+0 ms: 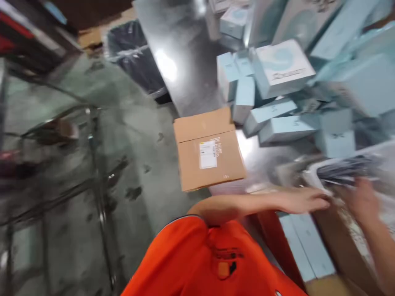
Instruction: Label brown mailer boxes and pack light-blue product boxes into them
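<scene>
My left hand [305,200] reaches to the right above an open carton that holds pale blue boxes [308,242]. Its fingers look stretched out, with nothing visible in them. Further right, my right hand [364,199] is blurred beside a clear plastic bag [387,164] with dark, flat contents [345,168]. Whether its fingers grip the bag cannot be made out. A flat brown cardboard box [194,170] with a white label [208,154] rests at the table's edge, apart from both hands.
Several pale blue boxes [245,92] and a larger white-topped box [284,61] crowd the metal table [185,53]. A bin lined with black plastic [132,53] stands beyond its left edge. Metal rails [98,197] run along the floor at left.
</scene>
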Action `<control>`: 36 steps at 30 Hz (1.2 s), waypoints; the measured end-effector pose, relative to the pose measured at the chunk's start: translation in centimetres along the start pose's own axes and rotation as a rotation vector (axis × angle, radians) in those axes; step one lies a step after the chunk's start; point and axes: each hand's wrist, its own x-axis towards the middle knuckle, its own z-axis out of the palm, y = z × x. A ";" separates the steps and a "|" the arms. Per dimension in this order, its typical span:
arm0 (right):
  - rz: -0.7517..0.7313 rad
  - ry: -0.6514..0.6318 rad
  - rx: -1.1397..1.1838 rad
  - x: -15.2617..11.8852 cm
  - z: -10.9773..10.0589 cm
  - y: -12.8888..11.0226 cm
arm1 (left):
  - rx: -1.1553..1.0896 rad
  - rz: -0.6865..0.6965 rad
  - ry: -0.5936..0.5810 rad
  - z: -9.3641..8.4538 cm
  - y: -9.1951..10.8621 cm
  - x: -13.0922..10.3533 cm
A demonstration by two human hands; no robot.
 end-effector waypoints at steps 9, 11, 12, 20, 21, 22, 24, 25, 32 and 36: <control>0.001 -0.115 0.003 0.4 -3.5 0.5 | -0.047 -0.060 0.067 1.6 -0.7 0.5; 0.023 -0.016 0.022 0.7 -5.7 0.9 | -0.050 -0.079 0.069 1.8 -0.4 0.4; 0.042 0.056 0.061 0.7 -7.1 1.0 | -0.049 -0.089 0.069 1.8 -0.3 0.4; 0.453 0.111 1.113 -8.2 -19.4 0.1 | -0.046 -0.098 0.073 2.3 -0.6 0.5; 0.448 -0.067 1.139 -9.5 -20.2 -0.2 | -0.046 -0.100 0.073 2.4 -0.7 0.5; 0.416 -0.280 1.129 -10.4 -20.6 -0.4 | -0.045 -0.105 0.075 2.4 -0.6 0.4; 0.313 -0.594 1.042 -10.7 -19.8 -0.8 | -0.039 -0.120 0.074 2.5 -0.5 0.3; 0.266 -0.619 0.985 -10.0 -18.7 -1.0 | -0.035 -0.127 0.076 2.5 -0.5 0.3; 0.023 -0.287 0.211 0.4 -5.8 -2.2 | -0.028 -0.135 0.101 2.5 -0.2 0.2; 0.045 -0.175 0.309 -0.4 -7.2 -1.4 | -0.026 -0.147 0.079 2.3 -0.1 0.1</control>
